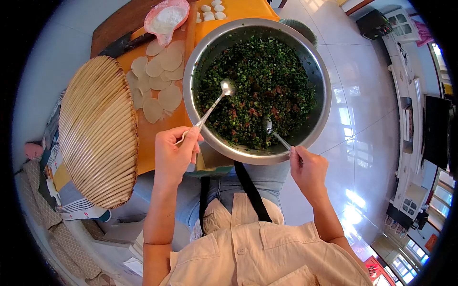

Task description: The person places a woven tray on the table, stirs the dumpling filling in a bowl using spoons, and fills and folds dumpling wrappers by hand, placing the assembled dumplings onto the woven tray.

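Observation:
A wide metal bowl point(324, 102) holds chopped green filling point(253, 71) with reddish-brown bits in it. My left hand point(177, 150) is closed around the handle of a metal spoon point(228, 87), whose bowl end is over the filling near the middle. At the lower right rim, my right hand point(307, 171) grips a second spoon point(268, 126); its tip rests in or just above the filling. Left of the bowl, several thin round dough wrappers point(160, 71) lie overlapping on the orange surface.
A ribbed woven tray point(98, 128) stands at the left. Behind the wrappers are a pink dish of flour point(167, 18) and a dark-handled tool point(117, 46). Several white dough pieces point(208, 16) sit at the back on the orange surface point(147, 152). Tiled floor point(353, 86) extends right.

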`<state>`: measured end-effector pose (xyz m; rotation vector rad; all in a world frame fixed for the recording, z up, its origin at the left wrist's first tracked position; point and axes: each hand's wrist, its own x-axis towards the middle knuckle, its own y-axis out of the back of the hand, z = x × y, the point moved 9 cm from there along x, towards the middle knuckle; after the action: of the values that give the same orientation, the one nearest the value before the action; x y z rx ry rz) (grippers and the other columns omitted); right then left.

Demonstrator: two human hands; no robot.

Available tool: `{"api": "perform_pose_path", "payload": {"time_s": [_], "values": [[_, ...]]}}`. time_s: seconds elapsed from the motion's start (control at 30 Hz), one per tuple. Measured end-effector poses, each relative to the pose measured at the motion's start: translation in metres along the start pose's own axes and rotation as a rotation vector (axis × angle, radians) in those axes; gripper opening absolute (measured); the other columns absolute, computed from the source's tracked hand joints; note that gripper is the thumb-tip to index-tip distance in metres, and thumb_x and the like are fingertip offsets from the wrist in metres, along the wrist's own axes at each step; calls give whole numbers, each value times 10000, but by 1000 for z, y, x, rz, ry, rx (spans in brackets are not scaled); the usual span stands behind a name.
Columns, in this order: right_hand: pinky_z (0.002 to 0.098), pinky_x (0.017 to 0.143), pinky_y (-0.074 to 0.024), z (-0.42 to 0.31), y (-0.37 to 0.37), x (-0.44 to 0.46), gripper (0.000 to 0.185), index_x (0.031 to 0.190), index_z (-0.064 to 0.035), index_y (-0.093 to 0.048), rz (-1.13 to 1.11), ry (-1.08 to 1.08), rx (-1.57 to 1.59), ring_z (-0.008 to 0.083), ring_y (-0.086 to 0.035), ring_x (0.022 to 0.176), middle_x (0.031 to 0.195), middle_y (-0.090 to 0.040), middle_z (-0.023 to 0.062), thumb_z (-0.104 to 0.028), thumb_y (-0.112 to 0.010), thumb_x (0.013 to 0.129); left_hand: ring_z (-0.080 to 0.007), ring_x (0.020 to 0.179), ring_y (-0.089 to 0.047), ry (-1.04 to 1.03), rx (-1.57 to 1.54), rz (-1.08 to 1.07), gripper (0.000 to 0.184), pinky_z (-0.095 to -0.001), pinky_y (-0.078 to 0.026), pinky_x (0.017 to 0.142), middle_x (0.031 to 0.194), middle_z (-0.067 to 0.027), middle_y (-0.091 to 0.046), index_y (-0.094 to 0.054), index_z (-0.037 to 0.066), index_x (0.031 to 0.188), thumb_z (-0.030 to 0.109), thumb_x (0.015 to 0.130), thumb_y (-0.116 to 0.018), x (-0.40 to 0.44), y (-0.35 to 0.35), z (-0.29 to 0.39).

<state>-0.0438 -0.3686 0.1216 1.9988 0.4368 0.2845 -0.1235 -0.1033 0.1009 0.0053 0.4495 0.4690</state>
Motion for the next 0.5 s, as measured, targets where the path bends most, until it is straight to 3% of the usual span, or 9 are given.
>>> {"api": "perform_pose_path", "payload": {"time_s": [0.27, 0.4, 0.5], "values": [[342, 416, -378, 10, 19, 9, 153, 672, -52, -559, 107, -181, 213, 265, -489, 402, 488, -488, 117, -109, -595, 809, -59, 411, -422, 16, -80, 16, 272, -195, -314, 400, 527, -13, -508, -604, -25, 710, 182, 878, -555, -4, -6, -5], [350, 435, -393, 3, -10, 15, 124, 692, -47, -598, -178, 3, 139, 283, -502, 418, 515, -506, 134, -105, -591, 801, -67, 424, -444, 86, -257, 43, 278, -197, -332, 411, 561, -19, -526, -620, -31, 742, 201, 883, -556, -7, -11, -12], [350, 438, -397, 8, 31, 23, 148, 660, -42, -584, -140, -54, 147, 306, -508, 435, 532, -522, 136, -104, -591, 794, -77, 422, -452, 137, -347, 28, 278, -201, -338, 415, 562, -24, -529, -623, -34, 756, 205, 882, -557, -7, -14, -15]]}}
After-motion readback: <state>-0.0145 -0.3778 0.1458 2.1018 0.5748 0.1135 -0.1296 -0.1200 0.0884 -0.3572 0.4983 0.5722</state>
